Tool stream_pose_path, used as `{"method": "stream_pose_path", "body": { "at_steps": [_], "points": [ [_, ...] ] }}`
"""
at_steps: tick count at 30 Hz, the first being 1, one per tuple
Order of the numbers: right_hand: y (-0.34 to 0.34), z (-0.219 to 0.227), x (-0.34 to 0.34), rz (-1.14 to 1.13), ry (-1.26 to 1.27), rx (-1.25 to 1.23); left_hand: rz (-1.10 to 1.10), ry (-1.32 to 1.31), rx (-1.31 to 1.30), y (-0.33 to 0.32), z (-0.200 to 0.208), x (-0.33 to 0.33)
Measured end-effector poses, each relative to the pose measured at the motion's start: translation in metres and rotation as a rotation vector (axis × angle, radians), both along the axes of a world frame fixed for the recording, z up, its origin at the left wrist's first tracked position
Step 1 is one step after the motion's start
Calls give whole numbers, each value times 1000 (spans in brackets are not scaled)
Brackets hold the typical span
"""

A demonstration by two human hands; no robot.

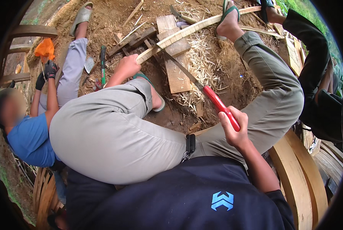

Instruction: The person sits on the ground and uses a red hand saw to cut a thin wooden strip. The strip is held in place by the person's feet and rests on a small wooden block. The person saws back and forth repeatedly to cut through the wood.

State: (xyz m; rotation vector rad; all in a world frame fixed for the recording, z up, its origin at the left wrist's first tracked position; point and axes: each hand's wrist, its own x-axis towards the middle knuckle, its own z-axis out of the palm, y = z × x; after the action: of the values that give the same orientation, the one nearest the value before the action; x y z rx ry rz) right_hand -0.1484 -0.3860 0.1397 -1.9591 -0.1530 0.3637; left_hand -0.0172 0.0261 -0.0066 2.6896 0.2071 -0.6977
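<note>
My left hand (128,67) is closed around the near end of a long pale wooden strip (186,31). The strip slants away to the far right, reaching past my sandalled foot (229,19); whether it touches the foot I cannot tell. In my right hand (234,126) is a long knife (216,100), gripped by its red handle. Its narrow dark blade points forward and left, and the tip end meets or overlaps the strip close to my left hand. Wooden blocks (178,78) lie below the strip, with pale shavings (206,69) heaped beside them.
A green-and-black handled tool (103,63) lies left of my left hand. Another blade (177,13) rests by the far blocks. At left sits a co-worker (33,130), whose gloved hands (49,71) are near an orange bag or cloth (45,49). Curved planks (294,180) flank my right side.
</note>
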Motion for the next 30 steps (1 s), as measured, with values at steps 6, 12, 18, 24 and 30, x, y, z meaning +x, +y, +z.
{"method": "stream_pose_path", "body": {
  "at_steps": [6, 12, 18, 24, 30],
  "points": [
    [49, -34, 57, 32, -49, 51, -12, -29, 67, 4, 2, 3],
    [88, -82, 73, -55, -155, 108, -96, -125, 163, 1, 0, 3],
    [90, -75, 54, -79, -94, 86, -4, -4, -12, 3, -1, -8],
    [85, -63, 42, -97, -23, 49, -22, -13, -39, -16, 2, -8],
    [73, -39, 23, -76, -34, 7, -5, -29, 14, -10, -1, -7]
  ]
}}
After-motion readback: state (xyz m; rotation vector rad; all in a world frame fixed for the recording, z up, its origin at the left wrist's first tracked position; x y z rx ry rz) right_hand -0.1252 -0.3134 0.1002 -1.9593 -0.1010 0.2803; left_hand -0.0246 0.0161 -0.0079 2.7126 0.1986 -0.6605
